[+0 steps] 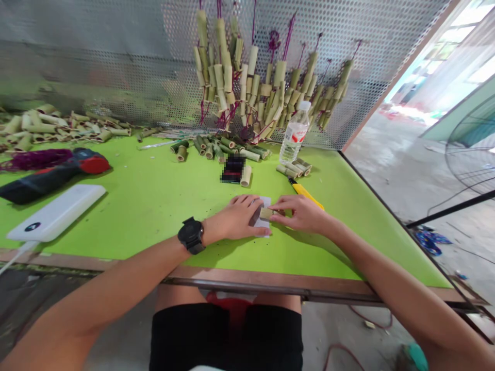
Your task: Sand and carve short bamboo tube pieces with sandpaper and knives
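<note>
My left hand (245, 216) lies flat with its fingers spread, pressing a small white sheet (265, 202) onto the green tabletop. Between thumb and fingers, my right hand (297, 212) grips a short bamboo piece (266, 213), which rests on the sheet. A yellow utility knife (307, 195) lies just beyond my right hand. Ahead of my hands stands a pale bamboo tube (246, 176), beside a dark, blurred-out object (232, 169). The underside of the bamboo piece is hidden.
A water bottle (296, 133) stands behind cut bamboo pieces (294, 167). Strung bamboo (253, 87) hangs on the perforated metal panel. Leftward lie a bamboo pile (42, 123), a black-and-red power tool (58, 172) and a white power bank (58, 212). The table edge (255, 277) is close to me.
</note>
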Motion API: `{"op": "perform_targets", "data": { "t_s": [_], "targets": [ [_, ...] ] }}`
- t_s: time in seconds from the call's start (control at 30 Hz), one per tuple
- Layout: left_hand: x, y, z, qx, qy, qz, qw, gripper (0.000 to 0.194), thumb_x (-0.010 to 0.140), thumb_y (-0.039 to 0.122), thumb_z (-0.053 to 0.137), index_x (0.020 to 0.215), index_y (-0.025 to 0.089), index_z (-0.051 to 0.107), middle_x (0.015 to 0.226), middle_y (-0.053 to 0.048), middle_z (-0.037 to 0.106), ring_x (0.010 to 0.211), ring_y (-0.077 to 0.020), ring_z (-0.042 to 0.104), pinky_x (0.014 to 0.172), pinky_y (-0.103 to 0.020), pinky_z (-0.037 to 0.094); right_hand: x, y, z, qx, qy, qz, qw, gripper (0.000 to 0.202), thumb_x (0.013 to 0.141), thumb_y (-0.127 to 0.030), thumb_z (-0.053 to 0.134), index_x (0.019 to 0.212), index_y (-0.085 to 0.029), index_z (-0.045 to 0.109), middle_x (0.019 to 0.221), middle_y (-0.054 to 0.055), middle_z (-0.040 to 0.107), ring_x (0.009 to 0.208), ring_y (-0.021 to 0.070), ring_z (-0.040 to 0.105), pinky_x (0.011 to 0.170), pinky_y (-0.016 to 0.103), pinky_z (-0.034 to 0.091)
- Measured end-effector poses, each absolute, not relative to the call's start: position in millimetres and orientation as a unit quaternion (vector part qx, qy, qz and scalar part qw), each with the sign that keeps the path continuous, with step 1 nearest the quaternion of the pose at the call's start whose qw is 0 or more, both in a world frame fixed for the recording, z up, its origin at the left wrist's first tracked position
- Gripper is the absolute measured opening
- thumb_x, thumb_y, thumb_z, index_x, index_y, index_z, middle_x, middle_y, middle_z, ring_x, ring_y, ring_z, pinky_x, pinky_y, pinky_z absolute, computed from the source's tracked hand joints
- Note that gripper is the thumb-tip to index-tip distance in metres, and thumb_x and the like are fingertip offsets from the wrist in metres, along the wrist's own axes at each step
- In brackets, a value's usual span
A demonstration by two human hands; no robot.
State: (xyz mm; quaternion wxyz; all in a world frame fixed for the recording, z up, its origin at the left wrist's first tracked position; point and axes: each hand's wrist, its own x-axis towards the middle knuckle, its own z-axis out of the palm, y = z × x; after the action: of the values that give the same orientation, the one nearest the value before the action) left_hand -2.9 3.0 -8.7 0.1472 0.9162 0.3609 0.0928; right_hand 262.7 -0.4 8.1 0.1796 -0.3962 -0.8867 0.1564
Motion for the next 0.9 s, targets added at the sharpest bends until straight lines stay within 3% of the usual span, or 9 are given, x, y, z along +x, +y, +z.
{"op": "perform_targets", "data": {
  "t_s": [0.4,0.67,0.9],
  "targets": [
    [-2.5,1.7,-6.2,0.914,0.363,0.095,0.154,0.089,0.097,0.084,0.056,0.157,0.019,0.050,0.166,-0.020,0.052,0.155,-0.0398,0.046,0.128,-0.056,0.035,261.0,-0.5,7.0,-0.395,-0.896,0.115,0.167,0.039,0.099,-0.060,0.075,0.119,-0.029,0.088,0.106,0.007,0.084,0.078,0.0182,0.073,0.074,0.031,0.049],
    [-1.3,1.0,-4.4,0.912,0.374,0.081,0.147,0.090,0.097,0.085,0.055,0.157,0.017,0.051,0.168,-0.021,0.051,0.155,-0.0409,0.046,0.128,-0.056,0.035,275.5,13.6,18.0,-0.493,-0.851,0.063,0.170,0.030,0.097,-0.052,0.078,0.106,-0.025,0.089,0.095,0.006,0.085,0.082,0.0233,0.076,0.068,0.032,0.049],
    [-2.2,2.1,-6.8,0.915,0.363,0.097,0.148,0.086,0.096,0.086,0.056,0.150,0.020,0.054,0.163,-0.019,0.055,0.153,-0.0396,0.048,0.127,-0.056,0.037,259.6,-3.5,14.3,-0.358,-0.906,0.148,0.169,0.039,0.101,-0.061,0.073,0.112,-0.027,0.088,0.095,0.007,0.085,0.084,0.0217,0.076,0.079,0.033,0.052]
  ]
}}
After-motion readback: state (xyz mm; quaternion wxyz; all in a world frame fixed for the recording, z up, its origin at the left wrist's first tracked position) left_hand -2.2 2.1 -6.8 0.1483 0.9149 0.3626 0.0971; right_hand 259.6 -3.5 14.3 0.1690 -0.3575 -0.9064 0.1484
